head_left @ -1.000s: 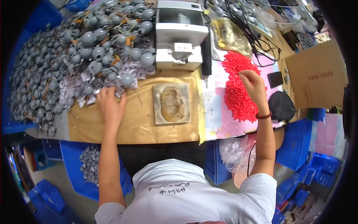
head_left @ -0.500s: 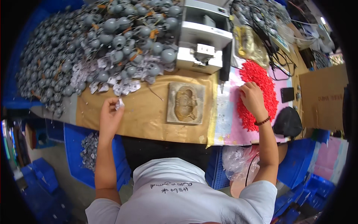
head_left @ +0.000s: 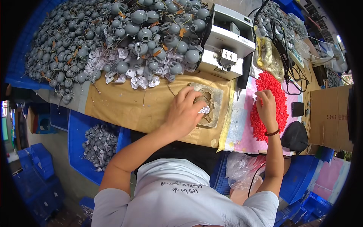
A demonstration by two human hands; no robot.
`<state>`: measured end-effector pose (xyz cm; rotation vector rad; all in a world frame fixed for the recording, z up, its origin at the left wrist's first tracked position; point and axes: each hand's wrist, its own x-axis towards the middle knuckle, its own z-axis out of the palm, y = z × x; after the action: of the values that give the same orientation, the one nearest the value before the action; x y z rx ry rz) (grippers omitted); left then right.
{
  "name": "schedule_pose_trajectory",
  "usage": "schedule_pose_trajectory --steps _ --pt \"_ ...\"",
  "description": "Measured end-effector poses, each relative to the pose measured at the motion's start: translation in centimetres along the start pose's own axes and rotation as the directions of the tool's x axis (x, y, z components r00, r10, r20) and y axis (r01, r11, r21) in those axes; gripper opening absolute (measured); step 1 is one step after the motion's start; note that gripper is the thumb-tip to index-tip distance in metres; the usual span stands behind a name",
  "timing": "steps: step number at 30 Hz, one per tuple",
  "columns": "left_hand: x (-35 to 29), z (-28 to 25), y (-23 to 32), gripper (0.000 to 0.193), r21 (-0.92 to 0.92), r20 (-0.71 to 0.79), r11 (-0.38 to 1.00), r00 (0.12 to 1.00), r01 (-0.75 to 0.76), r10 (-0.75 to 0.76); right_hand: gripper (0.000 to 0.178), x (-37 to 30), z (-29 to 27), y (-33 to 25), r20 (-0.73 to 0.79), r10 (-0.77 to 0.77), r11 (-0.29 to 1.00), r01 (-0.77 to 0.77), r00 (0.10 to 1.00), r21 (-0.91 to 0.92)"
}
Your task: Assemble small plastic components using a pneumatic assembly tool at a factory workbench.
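My left hand (head_left: 182, 114) reaches over a square metal fixture block (head_left: 218, 99) with a rounded recess. Its fingers are closed on a small white plastic part (head_left: 204, 110), held at the recess; the hand hides the block's left side, and whether the part touches the recess I cannot tell. On the right, my right hand (head_left: 268, 110) is at the left side of a heap of small red plastic pieces (head_left: 279, 117). Its thumb and fingers are bent together in a pinch; whatever lies between them is too small to make out.
Grey ball-shaped parts (head_left: 132, 28) with wires pile up at the back left, several white parts (head_left: 145, 81) along their front edge. A white-and-silver machine (head_left: 227, 41) stands behind the block. A blue bin (head_left: 78, 151) of grey parts sits below left; a black phone (head_left: 297, 109) lies far right.
My left hand has carried the white part rightward from near the white pile to the fixture block. My right hand stays at the red pieces. The whole view has shifted and tilted slightly.
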<state>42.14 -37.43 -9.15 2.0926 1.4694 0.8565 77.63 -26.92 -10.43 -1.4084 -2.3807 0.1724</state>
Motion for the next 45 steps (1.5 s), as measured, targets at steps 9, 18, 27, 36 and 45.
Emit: schedule_pose_trajectory --steps 9,18,27,36,45 --pt "0.8 0.5 -1.4 0.046 -0.089 -0.072 0.991 0.991 0.103 -0.110 0.017 1.8 0.9 -10.5 0.108 0.043 0.663 -0.109 0.993 0.740" --pt "3.0 -3.0 -6.1 0.056 0.534 -0.282 0.831 0.959 0.154 0.004 0.024 3.8 6.4 -15.3 -0.216 -0.367 0.826 0.424 0.905 0.371" --pt "4.7 -5.1 -5.1 0.045 0.226 -0.353 0.968 0.935 0.106 -0.020 0.025 2.9 6.1 -15.8 -0.145 -0.414 0.868 0.438 0.899 0.236" --pt "2.7 -12.2 -0.3 0.045 -0.340 -0.460 0.924 0.888 -0.176 -0.001 0.032 3.0 5.9 -15.4 -0.148 -0.149 0.811 0.207 0.978 0.547" --pt "2.8 -12.1 -0.1 0.052 -0.625 -0.053 0.776 0.987 0.088 -0.155 0.041 5.8 1.4 -16.9 -0.294 -0.220 0.770 0.351 0.930 0.534"
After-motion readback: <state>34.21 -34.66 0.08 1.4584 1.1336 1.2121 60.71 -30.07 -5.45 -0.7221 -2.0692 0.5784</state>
